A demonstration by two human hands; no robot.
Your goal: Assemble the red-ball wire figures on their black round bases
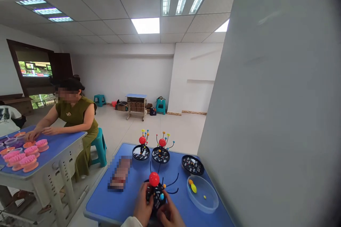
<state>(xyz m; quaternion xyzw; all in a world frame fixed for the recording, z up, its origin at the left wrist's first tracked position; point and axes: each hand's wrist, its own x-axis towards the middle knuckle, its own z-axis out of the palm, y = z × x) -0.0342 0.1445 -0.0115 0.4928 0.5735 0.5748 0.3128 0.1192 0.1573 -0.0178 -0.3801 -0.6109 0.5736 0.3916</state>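
Note:
In both hands, over the near part of the blue table, is a black round toy with a red ball on top and thin curved black stems sticking out. My left hand grips its left side, thumb at the front. My right hand closes on its right side, close to an orange bead and a blue bead. The fingertips are partly hidden behind the toy. Further back stand two similar toys, a left one and a right one, with coloured beads on their stems.
On the blue table are a clear oval tub with a few beads, a black disc and a blurred flat item. A grey wall rises at right. At left, a seated person handles pink pieces.

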